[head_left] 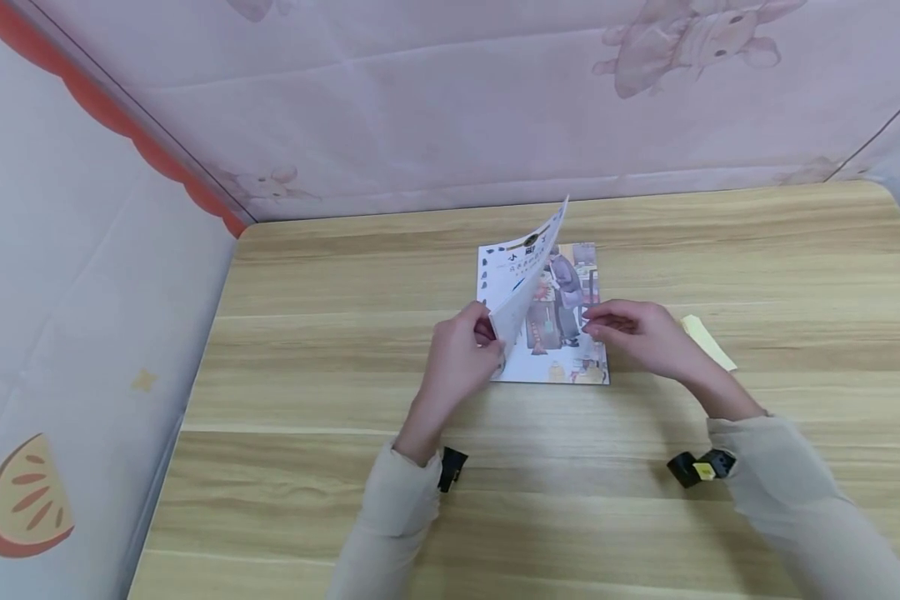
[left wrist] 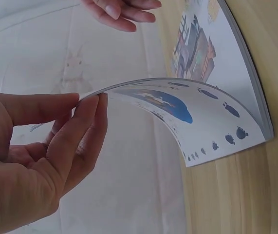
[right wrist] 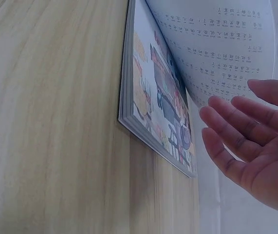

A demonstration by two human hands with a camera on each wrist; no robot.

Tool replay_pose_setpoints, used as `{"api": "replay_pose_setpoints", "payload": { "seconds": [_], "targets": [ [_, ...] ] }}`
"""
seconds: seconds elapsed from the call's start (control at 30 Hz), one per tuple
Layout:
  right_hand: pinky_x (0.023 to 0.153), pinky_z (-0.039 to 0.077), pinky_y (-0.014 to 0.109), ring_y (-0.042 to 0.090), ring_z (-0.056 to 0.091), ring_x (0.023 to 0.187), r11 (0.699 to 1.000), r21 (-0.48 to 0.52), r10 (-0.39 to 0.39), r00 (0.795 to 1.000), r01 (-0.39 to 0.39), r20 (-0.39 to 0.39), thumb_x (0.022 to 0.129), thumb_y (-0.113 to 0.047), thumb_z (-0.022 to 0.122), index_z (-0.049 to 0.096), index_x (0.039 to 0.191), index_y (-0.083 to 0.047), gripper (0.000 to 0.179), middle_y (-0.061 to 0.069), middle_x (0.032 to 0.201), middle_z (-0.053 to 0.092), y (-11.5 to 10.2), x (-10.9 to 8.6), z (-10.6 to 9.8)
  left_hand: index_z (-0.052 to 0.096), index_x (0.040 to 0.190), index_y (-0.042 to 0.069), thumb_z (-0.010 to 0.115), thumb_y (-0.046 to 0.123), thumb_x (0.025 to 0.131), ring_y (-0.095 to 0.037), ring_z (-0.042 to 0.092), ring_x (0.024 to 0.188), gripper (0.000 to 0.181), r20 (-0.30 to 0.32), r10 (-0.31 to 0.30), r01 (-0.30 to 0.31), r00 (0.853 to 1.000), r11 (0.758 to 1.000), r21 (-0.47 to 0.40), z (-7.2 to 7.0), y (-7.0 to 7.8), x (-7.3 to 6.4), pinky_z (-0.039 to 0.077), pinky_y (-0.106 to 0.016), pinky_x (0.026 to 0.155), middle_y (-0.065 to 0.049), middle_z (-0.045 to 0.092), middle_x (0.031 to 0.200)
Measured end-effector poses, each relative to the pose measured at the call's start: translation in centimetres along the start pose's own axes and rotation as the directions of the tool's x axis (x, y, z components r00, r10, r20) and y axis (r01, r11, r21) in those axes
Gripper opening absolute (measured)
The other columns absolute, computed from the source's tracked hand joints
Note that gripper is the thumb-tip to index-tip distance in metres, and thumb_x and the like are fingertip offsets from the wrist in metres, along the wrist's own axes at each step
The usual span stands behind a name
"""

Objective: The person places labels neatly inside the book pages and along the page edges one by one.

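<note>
An illustrated picture book point(head_left: 555, 333) lies on the wooden table, its right-hand page showing a colourful drawing. My left hand point(head_left: 461, 350) pinches the edge of a raised leaf point(head_left: 523, 292) between thumb and fingers. In the left wrist view that hand point(left wrist: 41, 161) bends the leaf point(left wrist: 212, 112) into a curve, with small dark figures along its border. Lines of printed text cover the leaf's other face point(right wrist: 216, 44) in the right wrist view. Beside the book's right edge is my right hand point(head_left: 645, 337), holding nothing. Its fingers point(right wrist: 236, 126) are loosely bent and spread.
A pale yellow paper slip point(head_left: 707, 342) lies on the table point(head_left: 330, 350), partly behind the right wrist. Black wrist devices point(head_left: 701, 468) sit at both cuffs. Printed fabric point(head_left: 435, 125) hangs along the table's far edge, and another patterned sheet point(head_left: 82, 292) at the left.
</note>
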State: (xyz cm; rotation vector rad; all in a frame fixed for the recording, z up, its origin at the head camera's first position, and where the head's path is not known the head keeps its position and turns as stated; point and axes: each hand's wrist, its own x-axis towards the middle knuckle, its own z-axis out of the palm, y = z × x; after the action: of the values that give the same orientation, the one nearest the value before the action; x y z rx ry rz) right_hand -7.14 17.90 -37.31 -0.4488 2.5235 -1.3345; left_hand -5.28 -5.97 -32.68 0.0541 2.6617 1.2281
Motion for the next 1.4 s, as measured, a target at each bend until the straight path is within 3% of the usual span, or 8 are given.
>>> {"api": "replay_pose_setpoints", "payload": {
  "seconds": [0.13, 0.43, 0.9, 1.17, 1.4],
  "targets": [
    [0.079, 0.051, 0.039, 0.028, 0.062, 0.091, 1.0, 0.005, 0.014, 1.0, -0.014, 0.019, 0.089, -0.006, 0.058, 0.06, 0.109, 0.007, 0.024, 0.017, 0.101, 0.064, -0.1, 0.2, 0.2, 0.058, 0.092, -0.001, 0.065, -0.003, 0.077, -0.018, 0.06, 0.075, 0.017, -0.031, -0.014, 0.013, 0.999, 1.0, -0.023, -0.3, -0.5, -0.2, 0.05, -0.024, 0.065, -0.009, 0.061, 0.082],
    [0.081, 0.05, 0.042, 0.029, 0.062, 0.093, 1.0, 0.012, 0.005, 0.999, -0.005, 0.039, 0.089, -0.008, 0.058, 0.061, 0.109, 0.006, 0.025, 0.017, 0.102, 0.064, -0.6, 0.7, 0.6, 0.058, 0.095, -0.004, 0.065, -0.003, 0.077, -0.021, 0.062, 0.075, 0.019, -0.109, -0.09, 0.08, 0.99, 0.993, -0.089, -0.7, -1.7, -0.4, 0.052, -0.028, 0.066, -0.012, 0.062, 0.082],
    [0.082, 0.049, 0.043, 0.03, 0.061, 0.093, 0.998, 0.055, -0.044, 0.997, 0.041, 0.067, 0.089, -0.008, 0.058, 0.059, 0.111, 0.008, 0.027, 0.02, 0.103, 0.063, -1.6, 1.5, 1.0, 0.061, 0.094, -0.006, 0.068, -0.002, 0.073, -0.024, 0.065, 0.075, 0.023, -0.228, -0.17, 0.133, 0.959, 0.976, -0.172, -1.8, -3.7, -0.7, 0.053, -0.032, 0.065, -0.015, 0.065, 0.081],
    [0.083, 0.049, 0.042, 0.028, 0.061, 0.092, 0.998, 0.058, -0.034, 0.997, 0.03, 0.075, 0.089, -0.008, 0.058, 0.06, 0.11, 0.006, 0.026, 0.017, 0.101, 0.064, -2.1, 1.8, 1.4, 0.063, 0.089, -0.003, 0.071, 0.001, 0.07, -0.019, 0.063, 0.067, 0.021, -0.247, -0.258, 0.212, 0.934, 0.957, -0.2, -2.6, -4.7, -0.5, 0.047, -0.024, 0.056, -0.013, 0.067, 0.075],
    [0.08, 0.05, 0.04, 0.025, 0.061, 0.09, 0.999, 0.034, -0.033, 0.996, 0.03, 0.083, 0.088, -0.006, 0.058, 0.061, 0.109, 0.007, 0.024, 0.014, 0.098, 0.064, -2.2, 2.3, 1.8, 0.064, 0.09, -0.003, 0.072, 0.004, 0.071, -0.019, 0.061, 0.065, 0.022, -0.235, -0.278, 0.242, 0.931, 0.955, -0.17, -3.3, -5.3, -0.4, 0.043, -0.023, 0.054, -0.014, 0.067, 0.075]
  ]
}}
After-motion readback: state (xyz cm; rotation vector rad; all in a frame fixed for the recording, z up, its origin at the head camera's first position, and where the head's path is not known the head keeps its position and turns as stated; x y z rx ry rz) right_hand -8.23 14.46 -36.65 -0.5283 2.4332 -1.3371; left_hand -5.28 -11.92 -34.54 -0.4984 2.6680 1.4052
